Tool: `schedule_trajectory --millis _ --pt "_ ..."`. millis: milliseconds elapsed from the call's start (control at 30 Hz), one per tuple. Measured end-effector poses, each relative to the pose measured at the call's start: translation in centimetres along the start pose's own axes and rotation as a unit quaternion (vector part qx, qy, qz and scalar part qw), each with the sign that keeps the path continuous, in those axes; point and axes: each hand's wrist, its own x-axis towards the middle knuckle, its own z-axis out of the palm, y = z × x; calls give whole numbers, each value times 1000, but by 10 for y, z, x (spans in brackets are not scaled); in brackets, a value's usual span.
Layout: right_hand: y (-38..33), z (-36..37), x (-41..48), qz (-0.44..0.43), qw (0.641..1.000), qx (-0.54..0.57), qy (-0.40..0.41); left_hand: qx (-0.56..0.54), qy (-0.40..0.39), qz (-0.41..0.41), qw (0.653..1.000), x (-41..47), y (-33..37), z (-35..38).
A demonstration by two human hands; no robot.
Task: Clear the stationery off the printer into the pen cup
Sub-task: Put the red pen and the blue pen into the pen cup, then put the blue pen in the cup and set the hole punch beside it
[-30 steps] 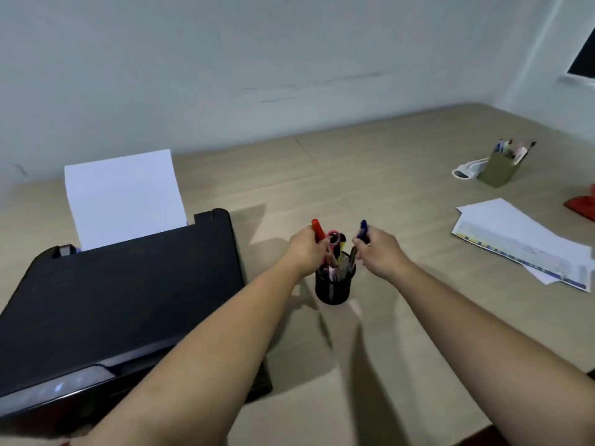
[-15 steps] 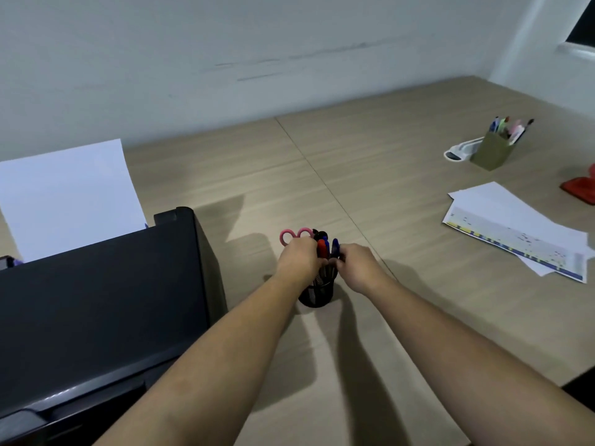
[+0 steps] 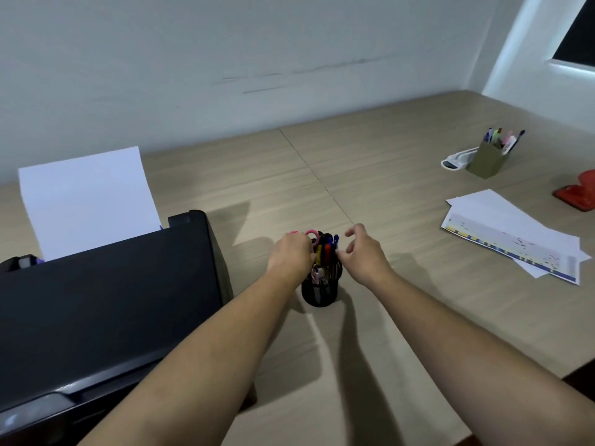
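A black mesh pen cup (image 3: 319,292) stands on the desk just right of the black printer (image 3: 96,304). A red pen (image 3: 327,252), a blue pen (image 3: 335,240) and pink-handled scissors (image 3: 311,235) stick up out of it. My left hand (image 3: 291,256) is curled against the cup's left rim. Its fingertips are hidden behind the hand, touching the stationery. My right hand (image 3: 362,256) hovers at the cup's right side with fingers spread, holding nothing. I see no stationery on the visible part of the printer's lid.
White paper (image 3: 87,197) stands in the printer's rear feed. At the right lie a stack of printed sheets (image 3: 512,233), an olive pen holder (image 3: 487,159) with a white object beside it, and a red object (image 3: 579,196) at the edge.
Both hands lowered the red and blue pens into the cup. My right hand has since let go and opened; my left hand stays at the rim. The view shifted.
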Motion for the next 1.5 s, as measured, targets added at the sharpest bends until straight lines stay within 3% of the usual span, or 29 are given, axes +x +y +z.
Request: schedule_trajectory --millis 200,300,433,567,667,833,1000,1133,1367,1500 --pt "-76 -18 -25 -92 992 40 79 -41 100 7 994 -40 -27 -77" --pt "-142 -5 -54 -171 978 92 82 -55 192 -16 980 -82 -69 -135" --pt "-227 41 -120 -266 950 161 24 -66 285 -105 950 -159 -158 -195" --pt "-288 112 -216 -373 900 202 -101 -30 326 -232 916 -255 -268 -219" --pt "-304 165 -277 -428 866 143 -216 -14 312 -313 897 -317 -329 -203" --pt "-280 252 -334 -405 837 -20 -368 -58 171 -372 911 -379 -391 -143" --pt "-242 305 -351 -411 764 -235 -439 -159 54 -341 925 -391 -412 -82" --pt "-229 328 -354 -405 730 -345 -430 -208 53 -336 917 -385 -420 -58" --pt "-230 330 -356 -427 726 -351 -409 -271 65 -346 896 -384 -426 -43" --pt "-252 313 -346 -410 752 -261 -444 -292 66 -351 887 -394 -440 -66"
